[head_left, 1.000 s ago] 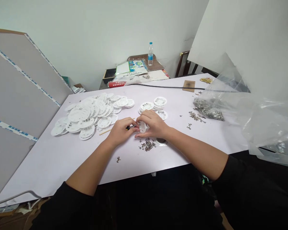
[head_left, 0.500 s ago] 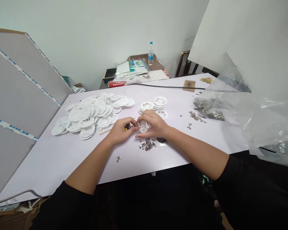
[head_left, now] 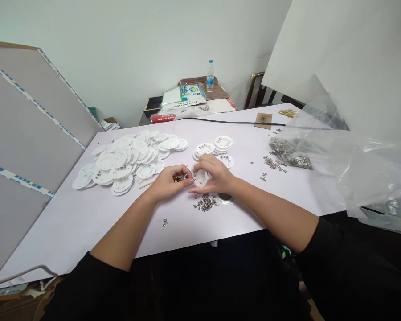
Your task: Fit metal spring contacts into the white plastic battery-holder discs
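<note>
My right hand (head_left: 217, 174) is closed around the edge of a white round plastic disc (head_left: 200, 178), tilted toward me. In my left hand (head_left: 172, 182) is a small tool (head_left: 178, 179) with a black and yellow handle and a thin metal part pointing at the disc. The tool's exact kind is hard to make out. Both hands are close together above the table. Just below them lies a pile of small metal clips (head_left: 207, 203), beside a dark round piece with a pale rim (head_left: 225, 199).
A large heap of white discs (head_left: 120, 158) lies at left. Smaller stacks of discs (head_left: 205, 148) stand behind my hands. A clear bag of metal parts (head_left: 290, 151) rests at right near loose clips (head_left: 274, 163). A black cable (head_left: 234, 121) crosses the back; a water bottle (head_left: 210, 80) stands beyond.
My left hand and the tool have drawn slightly away from the disc, which shows a little more of its face. My right hand's grip is unchanged.
</note>
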Demonstrator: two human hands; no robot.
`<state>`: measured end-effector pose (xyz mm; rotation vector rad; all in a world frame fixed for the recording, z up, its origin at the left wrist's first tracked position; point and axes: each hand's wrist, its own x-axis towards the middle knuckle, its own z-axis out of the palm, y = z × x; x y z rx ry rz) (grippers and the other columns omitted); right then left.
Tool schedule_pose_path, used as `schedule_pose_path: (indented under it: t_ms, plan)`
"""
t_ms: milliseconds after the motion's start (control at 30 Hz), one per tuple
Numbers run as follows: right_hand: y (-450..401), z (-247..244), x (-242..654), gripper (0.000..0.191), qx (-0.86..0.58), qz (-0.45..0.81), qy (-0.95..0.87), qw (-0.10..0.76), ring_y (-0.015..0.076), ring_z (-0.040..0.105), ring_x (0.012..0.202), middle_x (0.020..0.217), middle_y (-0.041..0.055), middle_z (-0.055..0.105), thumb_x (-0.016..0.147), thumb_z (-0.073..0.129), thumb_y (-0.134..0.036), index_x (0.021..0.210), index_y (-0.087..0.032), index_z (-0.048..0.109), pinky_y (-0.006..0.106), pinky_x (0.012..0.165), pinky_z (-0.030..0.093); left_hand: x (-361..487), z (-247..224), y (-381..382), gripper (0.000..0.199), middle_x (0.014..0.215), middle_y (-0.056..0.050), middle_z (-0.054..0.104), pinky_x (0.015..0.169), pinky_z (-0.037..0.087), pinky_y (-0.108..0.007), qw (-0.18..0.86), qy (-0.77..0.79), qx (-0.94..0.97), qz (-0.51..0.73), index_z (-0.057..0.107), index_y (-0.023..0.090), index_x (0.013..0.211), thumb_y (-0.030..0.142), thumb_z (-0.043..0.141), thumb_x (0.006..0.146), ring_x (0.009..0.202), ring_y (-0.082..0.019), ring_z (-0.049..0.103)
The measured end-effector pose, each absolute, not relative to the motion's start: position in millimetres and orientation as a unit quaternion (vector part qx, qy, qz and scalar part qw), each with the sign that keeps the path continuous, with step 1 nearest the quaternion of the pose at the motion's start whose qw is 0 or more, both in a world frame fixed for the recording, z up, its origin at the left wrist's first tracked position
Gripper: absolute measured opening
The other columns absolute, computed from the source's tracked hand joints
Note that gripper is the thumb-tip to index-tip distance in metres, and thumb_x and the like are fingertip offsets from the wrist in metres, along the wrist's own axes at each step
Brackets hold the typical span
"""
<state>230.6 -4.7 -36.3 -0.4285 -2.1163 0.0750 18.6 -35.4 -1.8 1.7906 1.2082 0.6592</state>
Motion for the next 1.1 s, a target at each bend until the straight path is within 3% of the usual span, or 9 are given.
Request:
schedule_pose_path:
  t_ms: [200, 433, 733, 1100]
  plan:
    - [-7, -35, 228, 0.053, -0.148, 0.044, -0.847, 0.509, 0.0092, 0.048, 0.078, 0.082, 0.0008, 0.057, 0.071, 0.082, -0.056, 0.093, -0.018, 0.053, 0.024, 0.074, 0.040, 19, -7, -34, 0.053, 0.059, 0.006, 0.047, 0.049, 0.030, -0.013, 0.553, 0.476, 0.629, 0.267, 0.055, 0.011, 0.085, 0.050, 0.084, 0.064, 0.049, 0.002, 0.038]
    - [-9, -34, 226, 0.055, -0.118, 0.068, -0.834, 0.535, 0.0079, 0.049, 0.078, 0.082, -0.0004, 0.056, 0.065, 0.089, -0.047, 0.095, -0.018, 0.053, 0.022, 0.072, 0.042, 18, -15, -31, 0.059, 0.052, 0.008, 0.044, 0.042, 0.029, -0.013, 0.642, 0.435, 0.582, 0.247, 0.048, 0.013, 0.086, 0.055, 0.084, 0.064, 0.042, 0.001, 0.038]
    - [-13, -31, 225, 0.054, -0.127, 0.085, -0.825, 0.544, 0.0080, 0.049, 0.075, 0.080, 0.0001, 0.056, 0.067, 0.086, -0.052, 0.092, -0.017, 0.053, 0.023, 0.070, 0.041, 19, -15, -33, 0.067, 0.062, 0.001, 0.060, 0.041, 0.031, -0.013, 0.677, 0.412, 0.560, 0.240, 0.046, 0.012, 0.083, 0.060, 0.086, 0.058, 0.042, 0.001, 0.042]
    - [-12, -33, 224, 0.051, -0.110, 0.087, -0.830, 0.540, 0.0077, 0.048, 0.078, 0.081, -0.0006, 0.056, 0.066, 0.089, -0.042, 0.093, -0.018, 0.053, 0.022, 0.072, 0.043, 20, -20, -33, 0.059, 0.056, 0.005, 0.050, 0.045, 0.029, -0.014, 0.658, 0.413, 0.585, 0.235, 0.045, 0.013, 0.083, 0.057, 0.081, 0.066, 0.043, 0.000, 0.040]
